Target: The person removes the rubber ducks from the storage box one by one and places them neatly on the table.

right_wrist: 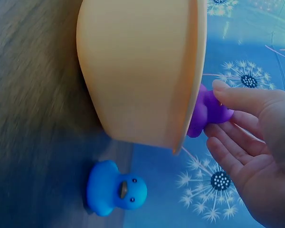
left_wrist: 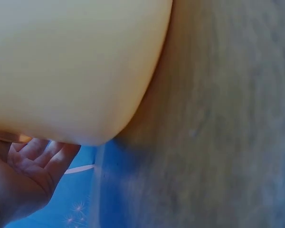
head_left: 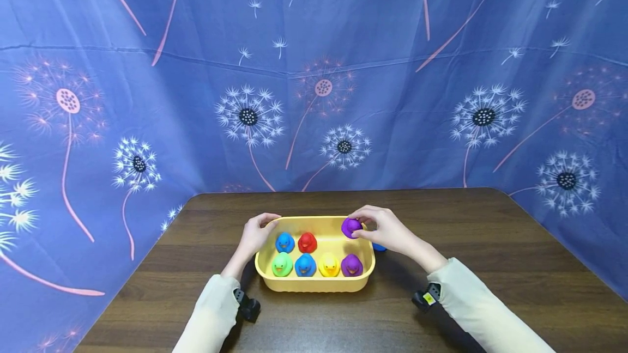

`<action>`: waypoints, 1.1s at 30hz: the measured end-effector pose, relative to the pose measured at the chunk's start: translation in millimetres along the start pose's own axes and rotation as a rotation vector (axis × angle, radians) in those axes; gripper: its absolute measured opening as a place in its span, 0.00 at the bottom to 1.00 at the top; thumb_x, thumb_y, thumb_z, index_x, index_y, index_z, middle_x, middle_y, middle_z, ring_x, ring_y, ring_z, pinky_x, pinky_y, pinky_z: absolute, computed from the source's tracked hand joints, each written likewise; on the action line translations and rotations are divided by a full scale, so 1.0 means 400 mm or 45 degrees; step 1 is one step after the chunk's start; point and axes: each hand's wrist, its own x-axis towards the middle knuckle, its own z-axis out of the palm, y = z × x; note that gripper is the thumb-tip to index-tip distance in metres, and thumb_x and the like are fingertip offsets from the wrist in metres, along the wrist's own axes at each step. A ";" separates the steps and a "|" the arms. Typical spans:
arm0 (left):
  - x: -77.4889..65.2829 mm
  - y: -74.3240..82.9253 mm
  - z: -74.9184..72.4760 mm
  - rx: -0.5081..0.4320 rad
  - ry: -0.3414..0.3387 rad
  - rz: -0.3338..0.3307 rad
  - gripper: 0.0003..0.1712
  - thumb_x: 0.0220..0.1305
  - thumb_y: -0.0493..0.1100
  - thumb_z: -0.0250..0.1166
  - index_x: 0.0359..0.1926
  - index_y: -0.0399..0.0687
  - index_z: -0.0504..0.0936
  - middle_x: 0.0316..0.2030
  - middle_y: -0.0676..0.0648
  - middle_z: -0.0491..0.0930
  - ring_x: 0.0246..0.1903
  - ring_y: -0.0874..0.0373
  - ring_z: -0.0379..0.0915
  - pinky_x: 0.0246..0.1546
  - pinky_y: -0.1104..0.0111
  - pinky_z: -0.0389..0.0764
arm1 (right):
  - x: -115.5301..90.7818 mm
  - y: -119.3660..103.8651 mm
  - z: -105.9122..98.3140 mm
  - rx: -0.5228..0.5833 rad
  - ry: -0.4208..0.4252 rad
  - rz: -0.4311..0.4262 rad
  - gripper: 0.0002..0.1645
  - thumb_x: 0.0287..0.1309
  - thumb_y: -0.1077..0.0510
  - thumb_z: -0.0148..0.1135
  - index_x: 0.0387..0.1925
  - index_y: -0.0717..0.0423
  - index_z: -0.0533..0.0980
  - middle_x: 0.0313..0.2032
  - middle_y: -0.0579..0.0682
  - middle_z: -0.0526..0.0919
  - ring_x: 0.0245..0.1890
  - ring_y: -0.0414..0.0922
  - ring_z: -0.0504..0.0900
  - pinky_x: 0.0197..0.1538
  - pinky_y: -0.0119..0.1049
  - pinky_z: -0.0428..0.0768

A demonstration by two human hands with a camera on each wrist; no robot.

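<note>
A yellow plastic tub (head_left: 319, 285) stands on the table. My left hand (head_left: 256, 233) grips its far left corner; in the left wrist view the fingers (left_wrist: 61, 159) reach behind the wall. My right hand (head_left: 387, 229) pinches a purple rubber duck (head_left: 350, 227) between thumb and fingers, at the tub's far right corner. From the right wrist, that duck shows just past the rim. Inside, a green duck (head_left: 282, 266), blue duck (head_left: 305, 266), yellow duck (head_left: 329, 266) and second purple duck (head_left: 351, 266) line the near side. Behind them sit another blue duck (head_left: 284, 243) and a red duck (head_left: 307, 243).
One more blue duck (right_wrist: 109, 187) stands outside the tub on its right, mostly hidden by my right hand in the head view. The brown wooden table (head_left: 319, 323) ends at a blue dandelion-print cloth (head_left: 392, 97) hanging behind it.
</note>
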 end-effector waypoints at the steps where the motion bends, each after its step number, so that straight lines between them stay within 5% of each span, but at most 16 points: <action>1: 0.000 -0.002 0.000 -0.004 0.000 0.002 0.10 0.61 0.36 0.61 0.42 0.39 0.84 0.40 0.40 0.84 0.43 0.49 0.79 0.42 0.63 0.77 | -0.002 0.001 -0.003 -0.001 0.000 0.010 0.19 0.46 0.63 0.71 0.43 0.61 0.80 0.38 0.50 0.83 0.37 0.44 0.83 0.44 0.42 0.80; 33: 0.003 0.002 -0.005 -0.034 -0.011 -0.060 0.11 0.62 0.37 0.60 0.44 0.37 0.82 0.41 0.39 0.83 0.42 0.49 0.78 0.40 0.67 0.76 | -0.092 0.099 -0.086 -0.163 0.147 0.051 0.20 0.43 0.64 0.73 0.41 0.62 0.79 0.37 0.50 0.83 0.34 0.45 0.82 0.41 0.41 0.80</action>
